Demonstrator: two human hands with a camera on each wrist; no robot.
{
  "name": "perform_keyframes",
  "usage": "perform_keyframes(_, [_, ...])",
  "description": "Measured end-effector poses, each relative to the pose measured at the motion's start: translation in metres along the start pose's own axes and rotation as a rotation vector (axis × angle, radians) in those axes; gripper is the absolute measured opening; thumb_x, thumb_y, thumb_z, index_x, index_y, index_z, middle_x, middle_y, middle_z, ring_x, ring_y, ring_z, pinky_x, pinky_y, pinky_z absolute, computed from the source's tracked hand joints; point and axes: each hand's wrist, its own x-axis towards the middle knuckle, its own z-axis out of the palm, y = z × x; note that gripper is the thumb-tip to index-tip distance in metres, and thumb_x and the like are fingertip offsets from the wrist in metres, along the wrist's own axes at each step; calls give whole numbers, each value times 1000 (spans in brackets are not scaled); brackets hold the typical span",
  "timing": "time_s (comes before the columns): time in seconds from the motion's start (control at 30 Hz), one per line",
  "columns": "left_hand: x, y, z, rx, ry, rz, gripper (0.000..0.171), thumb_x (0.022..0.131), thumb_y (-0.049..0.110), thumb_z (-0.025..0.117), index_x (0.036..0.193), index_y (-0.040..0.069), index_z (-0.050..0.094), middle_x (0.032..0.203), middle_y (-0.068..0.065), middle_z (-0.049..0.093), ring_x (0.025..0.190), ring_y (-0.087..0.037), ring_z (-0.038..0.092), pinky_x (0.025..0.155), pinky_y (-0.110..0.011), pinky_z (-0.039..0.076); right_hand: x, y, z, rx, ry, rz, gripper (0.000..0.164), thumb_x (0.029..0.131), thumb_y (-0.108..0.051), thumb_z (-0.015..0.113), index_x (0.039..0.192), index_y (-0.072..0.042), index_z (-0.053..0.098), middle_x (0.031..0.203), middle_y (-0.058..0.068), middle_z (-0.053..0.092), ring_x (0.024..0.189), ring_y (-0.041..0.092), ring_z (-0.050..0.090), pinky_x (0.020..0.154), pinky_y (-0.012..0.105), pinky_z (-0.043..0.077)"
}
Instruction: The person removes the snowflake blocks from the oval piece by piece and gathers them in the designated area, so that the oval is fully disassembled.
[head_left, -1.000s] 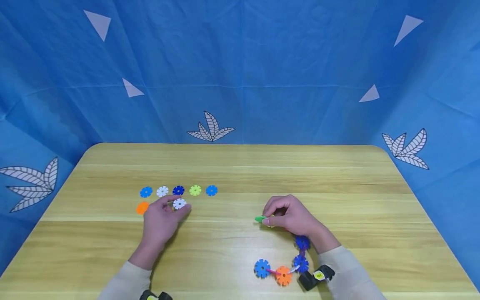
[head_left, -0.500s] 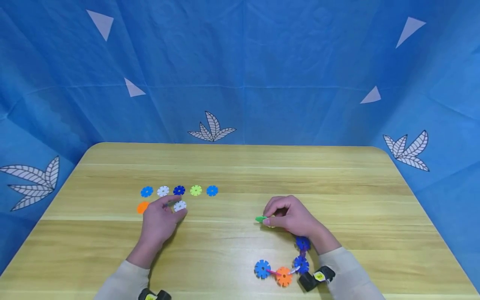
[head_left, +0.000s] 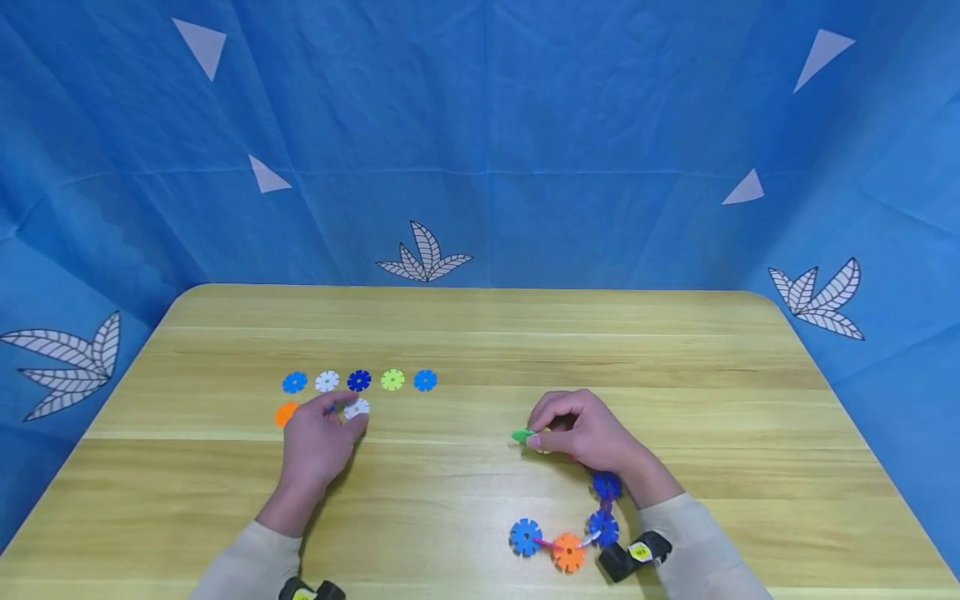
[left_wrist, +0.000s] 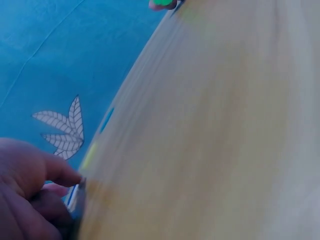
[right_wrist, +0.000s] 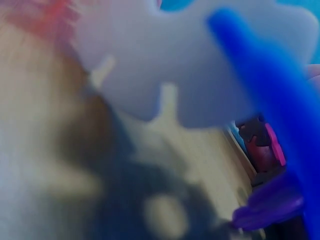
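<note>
My left hand [head_left: 318, 437] reaches over the left part of the table, its thumb and index finger at opposite edges of a white slotted snowflake disc [head_left: 357, 409]. Part of that disc is covered by the fingers, and small coloured bits show behind it under the palm. My right hand [head_left: 581, 433] pinches a green snowflake disc [head_left: 521, 436], seen nearly edge-on, with a pale yellowish piece beside the thumb. From under the right hand a chain of linked discs curves down, with two dark blue discs [head_left: 603, 527], an orange disc [head_left: 568, 552] and a blue disc [head_left: 525, 537] at its end.
Beyond the left hand lies a row of loose discs: light blue [head_left: 295, 382], white [head_left: 327, 381], dark blue [head_left: 359, 380], lime green [head_left: 393, 380] and blue [head_left: 425, 380]. An orange disc [head_left: 287, 413] lies left of that hand. A blue curtain [head_left: 480, 150] rises behind the wooden table [head_left: 465, 333].
The white disc at my left fingers has shifted slightly leftward, and the thumb has drawn in toward it. My right hand and the chain stay in place.
</note>
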Motion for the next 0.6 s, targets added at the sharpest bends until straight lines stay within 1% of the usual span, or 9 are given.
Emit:
perform_keyframes(0.07, [-3,-1,3,-15,61,21,32,83,8,76,114,2,70,55,0,42,47,-15,38,43,-25,30,0,-2,0,1,6,10,21,82,7,77,86,-13,78,89,12,70,75,19,62,59,26,48])
perform_keyframes(0.17, [-7,-1,8,-44,150,36,28,80,5,75,107,1,70,53,-1,42,45,-15,37,42,-25,29,0,-4,0,-21,30,73,11,86,0,77,90,-10,79,93,9,72,76,20,63,61,27,50])
perform_keyframes(0.27, [-11,2,13,-81,194,40,23,79,4,74,101,3,68,54,0,40,46,-16,37,43,-26,29,0,-5,0,-72,59,145,7,88,-8,78,93,-10,80,92,4,73,67,17,59,56,27,48])
perform_keyframes(0.3, [-12,2,14,-89,204,47,22,79,4,74,99,3,67,53,0,39,45,-15,36,43,-26,29,0,-5,0,-90,65,172,6,88,-10,78,93,-12,80,90,3,73,63,15,56,55,27,47])
perform_keyframes(0.37, [-15,4,19,-109,224,70,19,79,2,74,96,3,66,53,1,38,45,-15,36,43,-27,29,0,-6,-1,-115,73,197,4,88,-14,79,92,-14,80,86,2,73,58,13,52,52,26,45])
perform_keyframes(0.4, [-16,5,21,-118,239,89,17,79,1,73,94,3,66,53,2,38,45,-14,35,44,-27,30,0,-5,-1,-119,72,204,5,87,-15,80,92,-14,80,84,2,72,56,12,51,51,26,44])
perform_keyframes(0.47, [-19,6,26,-143,277,128,15,78,-3,72,91,2,66,53,2,37,45,-13,35,44,-27,30,0,-5,-2,-125,59,201,9,84,-15,83,92,-13,79,86,2,72,59,11,54,53,26,47])
perform_keyframes(0.53, [-23,7,32,-179,306,165,15,77,-6,71,89,2,67,53,3,37,45,-12,35,44,-27,30,0,-4,-4,-121,30,176,15,81,-11,85,94,-12,79,90,3,72,62,11,54,55,25,47])
perform_keyframes(0.6, [-25,9,38,-219,320,198,15,76,-8,70,87,1,66,53,3,36,45,-11,33,44,-27,29,0,-3,-8,-107,-11,149,22,77,-5,86,97,-10,78,95,4,72,63,10,51,57,23,46])
